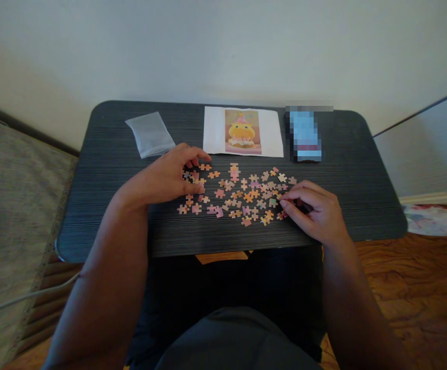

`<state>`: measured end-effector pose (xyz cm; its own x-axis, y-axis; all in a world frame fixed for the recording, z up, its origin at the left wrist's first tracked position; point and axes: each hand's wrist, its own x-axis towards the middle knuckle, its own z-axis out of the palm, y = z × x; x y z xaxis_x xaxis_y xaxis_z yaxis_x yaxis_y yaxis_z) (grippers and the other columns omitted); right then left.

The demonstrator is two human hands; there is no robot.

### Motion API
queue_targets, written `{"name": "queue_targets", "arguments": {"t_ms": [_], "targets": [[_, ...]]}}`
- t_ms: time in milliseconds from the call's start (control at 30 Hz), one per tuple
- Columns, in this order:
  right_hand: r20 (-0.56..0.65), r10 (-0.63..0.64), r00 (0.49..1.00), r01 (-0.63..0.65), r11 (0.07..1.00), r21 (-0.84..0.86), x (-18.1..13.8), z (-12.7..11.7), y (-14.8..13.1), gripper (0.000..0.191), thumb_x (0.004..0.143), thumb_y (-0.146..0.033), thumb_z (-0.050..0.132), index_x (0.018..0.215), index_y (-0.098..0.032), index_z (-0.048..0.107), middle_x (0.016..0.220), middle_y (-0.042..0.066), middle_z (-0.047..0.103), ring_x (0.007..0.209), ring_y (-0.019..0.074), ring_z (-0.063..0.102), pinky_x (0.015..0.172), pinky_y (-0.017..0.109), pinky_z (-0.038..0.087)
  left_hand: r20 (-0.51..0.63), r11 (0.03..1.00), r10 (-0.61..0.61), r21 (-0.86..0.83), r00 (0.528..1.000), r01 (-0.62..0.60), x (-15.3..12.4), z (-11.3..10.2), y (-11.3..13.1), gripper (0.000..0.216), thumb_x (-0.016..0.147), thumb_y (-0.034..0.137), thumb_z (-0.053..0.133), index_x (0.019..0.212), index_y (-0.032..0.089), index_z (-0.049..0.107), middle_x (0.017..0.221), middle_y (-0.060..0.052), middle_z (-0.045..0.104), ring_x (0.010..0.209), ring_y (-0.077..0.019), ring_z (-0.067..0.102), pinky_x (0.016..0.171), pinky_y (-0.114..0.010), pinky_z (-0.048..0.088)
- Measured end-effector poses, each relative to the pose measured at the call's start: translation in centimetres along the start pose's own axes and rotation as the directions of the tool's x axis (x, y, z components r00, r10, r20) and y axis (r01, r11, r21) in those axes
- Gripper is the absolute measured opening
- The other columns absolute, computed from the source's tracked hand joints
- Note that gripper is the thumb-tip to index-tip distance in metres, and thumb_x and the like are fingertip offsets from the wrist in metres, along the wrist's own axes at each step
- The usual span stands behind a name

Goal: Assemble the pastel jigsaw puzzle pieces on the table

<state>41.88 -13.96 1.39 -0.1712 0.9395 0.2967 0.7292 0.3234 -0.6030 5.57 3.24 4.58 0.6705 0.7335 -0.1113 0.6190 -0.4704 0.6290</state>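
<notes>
Many loose jigsaw puzzle pieces (252, 196) in orange, pink and tan lie spread over the dark table. My left hand (173, 174) rests over the left end of the spread, thumb and fingers apart, with several pieces showing between and below them. At the right end, my right hand (316, 209) has its thumb and forefinger drawn together at a puzzle piece; the other fingers curl under and are partly hidden. Near the top middle, a few joined pink and orange pieces (234, 172) stand apart. Behind them lies a white sheet (215, 131) with a printed picture (242, 131) of a yellow character and cake.
A clear plastic bag (151, 134) lies at the back left of the table (104, 205). A blurred-out blue, phone-like object (305, 134) is at the back right. The wall (223, 51) stands right behind. A cable (26, 297) runs at lower left.
</notes>
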Motion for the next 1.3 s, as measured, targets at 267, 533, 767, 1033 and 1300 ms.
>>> {"name": "queue_targets", "arguments": {"t_ms": [267, 533, 767, 1033, 1300], "targets": [[-0.021, -0.039, 0.999, 0.039, 0.999, 0.000, -0.2, 0.2, 0.7, 0.008, 0.099, -0.019, 0.078, 0.100, -0.027, 0.076, 0.095, 0.004, 0.073, 0.085, 0.0223, 0.072, 0.074, 0.039, 0.055, 0.030, 0.998, 0.051, 0.023, 0.998, -0.052, -0.2, -0.6, -0.6, 0.044, 0.082, 0.047, 0.091, 0.113, 0.022, 0.074, 0.118, -0.005, 0.068, 0.108, -0.0242, 0.065, 0.096, -0.038, 0.052], [-0.010, -0.038, 0.999, 0.038, 0.999, 0.002, -0.2, 0.1, 0.7, 0.009, 0.099, -0.017, 0.078, 0.100, -0.026, 0.077, 0.095, 0.003, 0.073, 0.084, 0.0202, 0.071, 0.072, 0.037, 0.054, 0.054, 0.996, 0.072, 0.044, 0.996, -0.075, -0.3, -0.5, -0.6, 0.032, 0.087, 0.045, 0.085, 0.108, 0.023, 0.078, 0.118, -0.005, 0.064, 0.109, -0.0229, 0.065, 0.096, -0.037, 0.051], [-0.004, -0.037, 0.999, 0.037, 0.999, -0.011, -0.1, 0.1, 0.5, 0.008, 0.100, -0.017, 0.077, 0.098, -0.025, 0.076, 0.094, 0.003, 0.073, 0.084, 0.0201, 0.071, 0.073, 0.037, 0.054, 0.071, 0.995, 0.075, 0.057, 0.995, -0.079, -0.1, -0.4, -0.3, 0.032, 0.087, 0.045, 0.083, 0.108, 0.021, 0.075, 0.118, -0.006, 0.065, 0.108, -0.0233, 0.064, 0.097, -0.036, 0.051], [-0.008, -0.026, 1.000, 0.026, 1.000, 0.005, -0.1, 0.1, 0.2, 0.008, 0.101, -0.017, 0.076, 0.098, -0.025, 0.076, 0.094, 0.004, 0.073, 0.083, 0.0202, 0.070, 0.072, 0.037, 0.054, 0.061, 0.994, 0.091, 0.054, 0.994, -0.094, 0.1, -0.4, 0.0, 0.024, 0.089, 0.043, 0.080, 0.096, 0.021, 0.072, 0.105, -0.005, 0.069, 0.097, -0.0213, 0.065, 0.089, -0.035, 0.048], [-0.006, -0.023, 1.000, 0.023, 1.000, 0.014, -0.1, 0.1, 0.3, 0.008, 0.100, -0.018, 0.076, 0.100, -0.026, 0.076, 0.094, 0.003, 0.072, 0.081, 0.0197, 0.070, 0.072, 0.037, 0.053, 0.052, 0.998, 0.039, 0.041, 0.998, -0.041, 0.3, -0.4, 0.4, 0.017, 0.090, 0.037, 0.075, 0.089, 0.021, 0.077, 0.086, -0.003, 0.075, 0.081, -0.0184, 0.067, 0.078, -0.033, 0.047]]}}
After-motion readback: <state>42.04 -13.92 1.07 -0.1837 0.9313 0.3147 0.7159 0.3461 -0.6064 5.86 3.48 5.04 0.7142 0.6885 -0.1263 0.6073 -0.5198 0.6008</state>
